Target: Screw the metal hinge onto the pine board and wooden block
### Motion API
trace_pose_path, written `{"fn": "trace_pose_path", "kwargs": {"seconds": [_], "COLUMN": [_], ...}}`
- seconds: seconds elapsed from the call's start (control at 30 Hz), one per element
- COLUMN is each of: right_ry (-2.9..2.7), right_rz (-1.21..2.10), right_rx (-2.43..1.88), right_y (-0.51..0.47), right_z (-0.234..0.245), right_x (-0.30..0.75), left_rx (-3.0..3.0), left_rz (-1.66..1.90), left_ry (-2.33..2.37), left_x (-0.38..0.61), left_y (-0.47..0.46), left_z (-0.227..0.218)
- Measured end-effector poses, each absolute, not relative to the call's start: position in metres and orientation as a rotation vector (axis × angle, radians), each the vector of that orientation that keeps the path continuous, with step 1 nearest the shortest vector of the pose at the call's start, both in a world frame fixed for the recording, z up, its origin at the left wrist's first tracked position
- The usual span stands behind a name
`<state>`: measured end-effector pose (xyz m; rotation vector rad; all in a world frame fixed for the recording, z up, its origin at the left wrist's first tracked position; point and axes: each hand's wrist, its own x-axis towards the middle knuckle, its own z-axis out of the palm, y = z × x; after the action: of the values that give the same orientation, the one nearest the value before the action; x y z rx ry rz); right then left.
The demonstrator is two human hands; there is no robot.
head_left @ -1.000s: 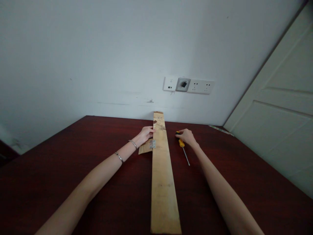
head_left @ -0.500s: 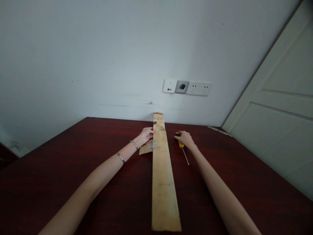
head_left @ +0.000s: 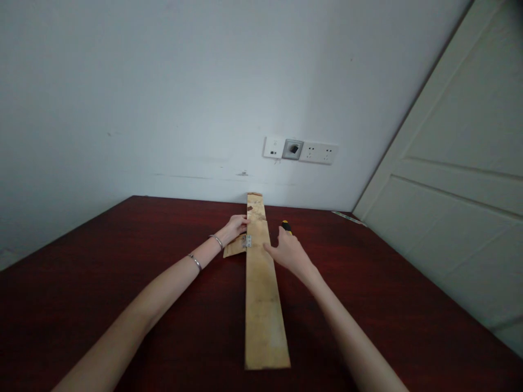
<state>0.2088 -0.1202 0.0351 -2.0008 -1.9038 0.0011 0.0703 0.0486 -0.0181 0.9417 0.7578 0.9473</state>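
Note:
A long, pale wooden board [head_left: 263,305] lies lengthwise on the dark red table, its far end by the wall. My left hand [head_left: 237,224] is closed at the board's left edge, gripping it with part of the fingers hidden. Just below that hand a metal hinge [head_left: 248,240] joins the edge to a short wooden piece [head_left: 234,247] that sticks out to the left. My right hand [head_left: 289,251] is open, thumb spread towards the board's right edge. Behind its fingers shows the black and yellow handle of a screwdriver [head_left: 286,225]; the shaft is hidden by the hand.
The table [head_left: 171,239] meets a white wall carrying sockets [head_left: 318,153] and a grey outlet plate [head_left: 293,149]. Near the table's back right edge lies a thin pale strip [head_left: 348,218]. A white panelled door [head_left: 449,179] stands on the right.
My right hand has let go of the screwdriver and moved nearer to me and left, towards the board. My left hand stays at the board's edge. The view has shifted slightly.

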Motion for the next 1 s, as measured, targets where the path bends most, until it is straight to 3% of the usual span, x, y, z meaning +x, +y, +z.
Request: {"fn": "trace_pose_path", "kwargs": {"seconds": [0.27,1.0], "right_ry": [-1.883,-1.505], "right_rz": [0.032,0.093], "right_rx": [-1.98,-2.173], "right_y": [-0.163,-0.175], "right_z": [0.008,-0.002], "right_x": [0.16,0.143], "left_rx": [0.926,0.943], "left_rz": [0.957,0.985], "left_ry": [0.77,0.82], "left_x": [0.071,0.072], "left_y": [0.049,0.054], "left_z": [-0.016,-0.012]}}
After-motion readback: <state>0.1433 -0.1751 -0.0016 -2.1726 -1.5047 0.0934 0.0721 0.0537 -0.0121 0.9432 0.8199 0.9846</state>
